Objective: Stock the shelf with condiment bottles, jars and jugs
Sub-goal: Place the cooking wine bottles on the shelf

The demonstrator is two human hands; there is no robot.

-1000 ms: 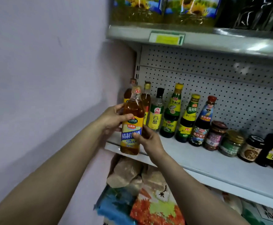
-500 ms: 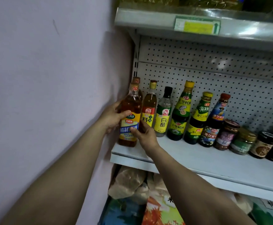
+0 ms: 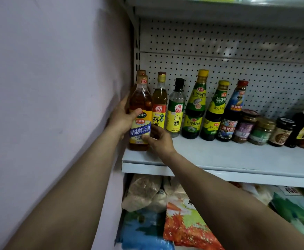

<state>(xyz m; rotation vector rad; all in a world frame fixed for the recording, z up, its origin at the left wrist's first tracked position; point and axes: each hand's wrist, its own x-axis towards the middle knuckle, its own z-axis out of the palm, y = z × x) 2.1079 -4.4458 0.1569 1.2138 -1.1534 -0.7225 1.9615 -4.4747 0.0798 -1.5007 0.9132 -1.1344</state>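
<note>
The cooking wine bottle (image 3: 140,112), amber with a yellow-and-blue label, stands upright at the far left end of the white shelf (image 3: 237,157), close to the lilac wall (image 3: 48,87). The left hand (image 3: 121,120) is wrapped round the bottle's left side, thumb lying across the top of the label. The right hand (image 3: 159,139) holds the lower right part of the same bottle, thumb pressed on the label's bottom edge and fingers curled behind it. The bottle's base looks to be on the shelf, though whether its weight rests there I cannot tell.

Directly behind this bottle another bottle (image 3: 141,73) shows only its matching cap. To the right of the cooking wine bottle stands a row against the pegboard (image 3: 237,51): a yellow-capped wine bottle (image 3: 159,98), a white vinegar bottle (image 3: 176,109), two green-labelled oyster sauce bottles (image 3: 196,105), a red-capped sauce bottle (image 3: 235,109), then several squat jars (image 3: 262,131). Below the shelf, beneath the cooking wine bottle, lie bagged goods (image 3: 144,192).
</note>
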